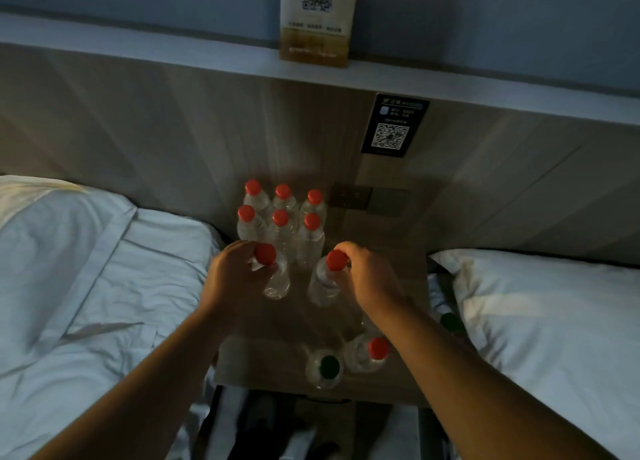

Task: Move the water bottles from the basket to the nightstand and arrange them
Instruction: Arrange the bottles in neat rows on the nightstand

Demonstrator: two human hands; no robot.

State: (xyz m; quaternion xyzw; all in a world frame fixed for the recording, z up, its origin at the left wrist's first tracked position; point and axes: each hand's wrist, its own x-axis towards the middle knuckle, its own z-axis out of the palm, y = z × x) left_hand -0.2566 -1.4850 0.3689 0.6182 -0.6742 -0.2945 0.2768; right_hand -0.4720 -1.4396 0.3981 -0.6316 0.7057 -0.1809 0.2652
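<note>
Several clear water bottles with red caps [281, 218] stand in two rows at the back of the wooden nightstand [403, 262]. My left hand [233, 274] grips a red-capped bottle [275, 279] by its neck, just in front of the left end of the rows. My right hand [367, 276] grips another red-capped bottle [325, 283] by its cap, in front of the right end. Near the front edge stand a green-capped bottle [325, 367] and a red-capped bottle [372, 352]. The basket is not in view.
A bed with white sheets [86, 286] lies to the left, a white pillow [554, 321] to the right. A dark green cap [450, 322] shows in the gap beside the pillow. Wall switches [367, 199] sit behind the nightstand, a QR card [317, 19] on the ledge above.
</note>
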